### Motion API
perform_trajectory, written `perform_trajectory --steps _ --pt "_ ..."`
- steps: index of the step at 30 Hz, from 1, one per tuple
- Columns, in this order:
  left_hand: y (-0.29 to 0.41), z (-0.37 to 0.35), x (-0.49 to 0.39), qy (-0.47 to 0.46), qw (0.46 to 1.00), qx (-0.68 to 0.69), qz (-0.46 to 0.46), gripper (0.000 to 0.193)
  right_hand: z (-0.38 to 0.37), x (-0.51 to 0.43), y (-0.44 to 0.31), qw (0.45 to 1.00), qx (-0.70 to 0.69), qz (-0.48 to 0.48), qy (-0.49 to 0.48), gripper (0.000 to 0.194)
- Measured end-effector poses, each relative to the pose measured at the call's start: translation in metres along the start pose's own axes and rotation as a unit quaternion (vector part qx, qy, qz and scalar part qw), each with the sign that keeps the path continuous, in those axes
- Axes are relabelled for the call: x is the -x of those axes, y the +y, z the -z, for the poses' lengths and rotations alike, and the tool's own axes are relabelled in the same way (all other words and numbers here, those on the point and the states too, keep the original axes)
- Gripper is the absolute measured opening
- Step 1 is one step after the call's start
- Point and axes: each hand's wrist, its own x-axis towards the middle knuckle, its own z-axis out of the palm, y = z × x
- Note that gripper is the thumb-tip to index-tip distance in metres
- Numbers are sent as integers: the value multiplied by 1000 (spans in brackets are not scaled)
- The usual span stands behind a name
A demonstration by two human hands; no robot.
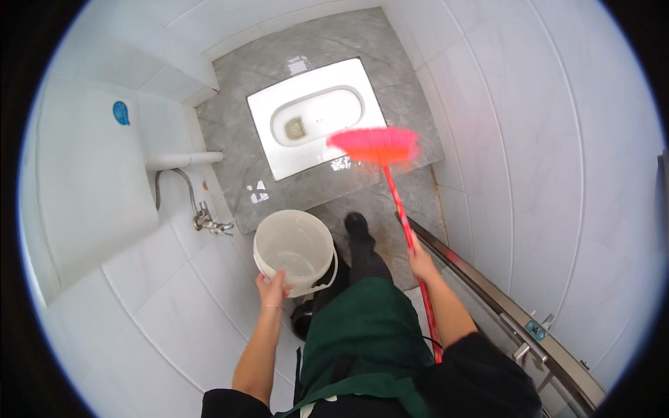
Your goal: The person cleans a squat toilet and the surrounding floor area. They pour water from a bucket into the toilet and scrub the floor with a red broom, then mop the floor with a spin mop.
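My left hand (274, 288) grips the near rim of a white plastic bucket (292, 245), tilted so that I look into it. A little clear liquid seems to lie at its bottom, and its handle hangs at the right side. In my right hand (422, 258) is the red pole of a broom (400, 209). Its pink bristle head (375, 143), blurred, is over the lower right edge of a white squat toilet (319, 117); whether it touches cannot be told. Murky water stands in the toilet's drain hole (295, 128).
Grey tiled floor (240, 109), glossy in places, forms a raised step around the toilet. A white cistern (94, 193), a pipe (185, 159) and a metal tap (209, 222) are on the left. At right stands a metal-framed door (496, 303) with a latch. A black bin (302, 320) sits beside my leg.
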Motion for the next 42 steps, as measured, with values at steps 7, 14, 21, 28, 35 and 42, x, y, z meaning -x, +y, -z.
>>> perform_trajectory --steps 7,14,21,28,35,42 --pt "65 -121 -28 -10 990 -124 -70 87 85 -90 -64 974 -195 -98 -55 56" --pt "174 -329 -21 -52 956 -226 -177 102 149 28 -39 840 -497 -192 -99 56" --pt "322 -477 54 -146 906 -280 -281 100 210 69 -44 754 -623 -189 -85 57" --pt "386 -441 67 -223 942 -116 -222 78 249 47 -77 755 -651 -77 -20 62" --pt "355 -320 24 -151 969 -16 -197 76 285 -261 -156 790 -611 -24 -49 50" --pt "273 -176 -20 -36 993 15 -116 90 303 -139 -118 828 -555 -70 -17 51"
